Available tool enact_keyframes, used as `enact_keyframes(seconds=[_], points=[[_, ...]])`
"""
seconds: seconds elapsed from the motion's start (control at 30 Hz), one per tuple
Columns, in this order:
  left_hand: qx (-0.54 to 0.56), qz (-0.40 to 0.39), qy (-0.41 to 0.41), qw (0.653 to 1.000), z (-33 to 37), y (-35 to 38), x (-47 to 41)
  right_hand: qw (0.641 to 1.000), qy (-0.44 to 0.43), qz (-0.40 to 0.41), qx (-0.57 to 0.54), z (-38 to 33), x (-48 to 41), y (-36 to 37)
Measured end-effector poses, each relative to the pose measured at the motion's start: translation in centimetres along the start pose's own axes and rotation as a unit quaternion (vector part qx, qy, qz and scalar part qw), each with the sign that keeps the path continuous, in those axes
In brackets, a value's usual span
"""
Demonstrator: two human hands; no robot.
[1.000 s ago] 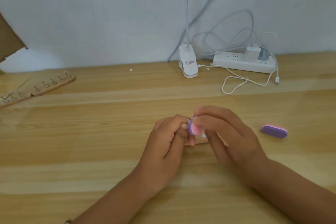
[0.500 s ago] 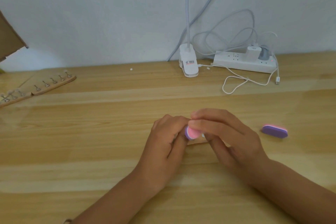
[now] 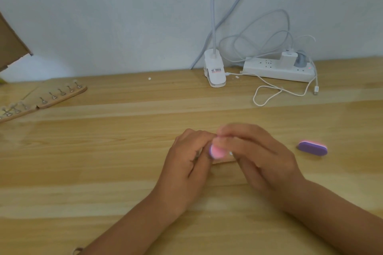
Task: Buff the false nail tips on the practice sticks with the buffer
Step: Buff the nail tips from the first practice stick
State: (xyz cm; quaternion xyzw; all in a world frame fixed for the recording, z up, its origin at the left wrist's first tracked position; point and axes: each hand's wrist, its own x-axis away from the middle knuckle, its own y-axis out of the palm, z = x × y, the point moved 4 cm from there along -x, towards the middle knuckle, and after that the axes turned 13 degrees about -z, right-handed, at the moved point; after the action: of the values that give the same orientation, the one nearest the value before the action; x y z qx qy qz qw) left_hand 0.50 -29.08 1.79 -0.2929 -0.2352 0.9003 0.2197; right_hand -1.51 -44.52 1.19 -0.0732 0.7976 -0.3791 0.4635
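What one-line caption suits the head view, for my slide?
Right hand holds a pink buffer against a small item in the left hand; a purple buffer lies nearby.

A small pink oval foam buffer point(image 3: 216, 151), blurred, is pinched by the right hand point(image 3: 261, 157) beside the curled left hand point(image 3: 186, 163) mid-table, while wooden strips of upright practice sticks point(image 3: 66, 96) lie far left.

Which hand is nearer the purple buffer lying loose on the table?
Right. The right hand is left of the purple buffer, not touching; the left hand lies farther, beyond the right.
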Motion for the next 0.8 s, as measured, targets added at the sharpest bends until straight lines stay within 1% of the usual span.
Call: enact_keyframes(seconds=[0.1,0.17,0.27,0.37,0.5,0.6,0.63,0.73,0.8], points=[[0.001,0.007,-0.004,1.000,0.2,0.0,0.0,0.992,0.116,0.046,0.017,1.8,-0.4,-1.0],[-0.007,0.009,-0.006,1.000,0.3,0.0,-0.1,0.988,0.141,0.066,0.005,1.8,-0.4,-1.3],[-0.021,0.027,-0.020,0.999,-0.3,-0.2,-0.2,0.991,0.115,0.065,-0.030,0.3,-0.1,-0.6],[-0.015,0.038,-0.024,0.999,-0.4,-0.5,-0.2,0.996,0.079,0.036,-0.023,-0.6,-0.2,0.2],[-0.007,0.063,-0.052,0.997,-0.7,-0.7,-0.1,0.993,0.108,0.035,-0.008,0.3,-0.3,0.0],[0.005,0.055,-0.046,0.997,-0.6,-0.6,-0.2,0.998,0.059,0.016,0.006,-0.4,-0.2,0.5],[0.007,0.055,-0.049,0.997,-0.6,-0.6,-0.2,0.998,0.055,0.007,0.011,-0.2,-0.3,0.5],[0.009,0.060,-0.070,0.996,-0.8,-0.5,-0.2,0.995,0.098,0.011,0.004,0.9,-0.3,-0.1],[0.009,0.055,-0.065,0.996,-0.8,-0.5,-0.2,0.997,0.082,0.002,-0.006,0.5,-0.3,0.3]])
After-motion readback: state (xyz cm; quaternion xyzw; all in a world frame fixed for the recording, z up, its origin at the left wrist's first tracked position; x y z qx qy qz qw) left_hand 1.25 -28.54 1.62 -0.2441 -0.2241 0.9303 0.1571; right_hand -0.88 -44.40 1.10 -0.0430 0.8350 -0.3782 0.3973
